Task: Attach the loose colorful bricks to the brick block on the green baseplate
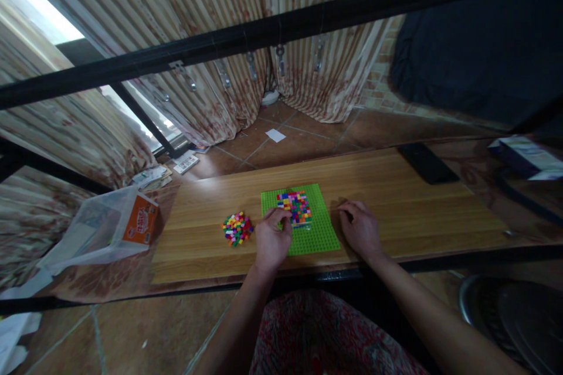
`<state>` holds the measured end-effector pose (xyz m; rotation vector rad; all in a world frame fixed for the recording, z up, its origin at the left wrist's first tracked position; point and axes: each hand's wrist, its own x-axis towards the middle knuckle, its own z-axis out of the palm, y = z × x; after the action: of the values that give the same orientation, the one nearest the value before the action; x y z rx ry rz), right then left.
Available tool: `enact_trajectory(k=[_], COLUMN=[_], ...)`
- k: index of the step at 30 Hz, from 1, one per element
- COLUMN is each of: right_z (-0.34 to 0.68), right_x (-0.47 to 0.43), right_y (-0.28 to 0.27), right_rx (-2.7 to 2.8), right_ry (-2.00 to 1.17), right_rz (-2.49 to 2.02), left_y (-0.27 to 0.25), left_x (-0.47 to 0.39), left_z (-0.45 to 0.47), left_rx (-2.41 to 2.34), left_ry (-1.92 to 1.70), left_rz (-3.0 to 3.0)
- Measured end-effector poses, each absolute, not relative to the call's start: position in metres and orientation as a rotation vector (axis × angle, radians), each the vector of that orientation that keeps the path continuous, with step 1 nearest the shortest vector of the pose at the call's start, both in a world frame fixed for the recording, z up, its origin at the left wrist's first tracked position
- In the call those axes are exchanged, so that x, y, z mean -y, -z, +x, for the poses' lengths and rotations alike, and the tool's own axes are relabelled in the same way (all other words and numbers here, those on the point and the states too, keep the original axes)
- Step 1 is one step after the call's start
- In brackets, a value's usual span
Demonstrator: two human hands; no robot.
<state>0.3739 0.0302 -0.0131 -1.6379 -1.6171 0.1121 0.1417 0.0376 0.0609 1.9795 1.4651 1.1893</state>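
Fingers nearly pinched, our left hand (273, 238) is at the brick patch (301, 205) on the green baseplate (315, 239); our right hand (359, 229) curls beside it, both holds unclear. Loose bricks (237, 228) sit left, likely for reach.

No word, brand or number can be made out for certain. An orange label (141, 220) on the end of the clear plastic box (109, 245) carries bold white characters, larger in the middle, with smaller marks near its edges, all too small and blurred to read. On the floor by the curtain, a white packet (186, 163) bears dark printed lettering in rows, likewise illegible. At the far right, a white and dark blue carton (528, 157) shows pale areas and faint marks on its faces, too soft to tell as text.
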Motion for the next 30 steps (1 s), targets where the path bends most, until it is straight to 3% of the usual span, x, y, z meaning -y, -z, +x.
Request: enact_trajectory(k=[30], right_z=[0.3736], right_x=[-0.0295], right_y=[0.0116], right_rx=[1.608], right_ry=[-0.138], right_rz=[-1.634], left_y=[-0.0597], left_x=[-0.0377], left_z=[0.1445], left_rx=[-1.614], left_ry=[-1.179], left_rz=[2.012])
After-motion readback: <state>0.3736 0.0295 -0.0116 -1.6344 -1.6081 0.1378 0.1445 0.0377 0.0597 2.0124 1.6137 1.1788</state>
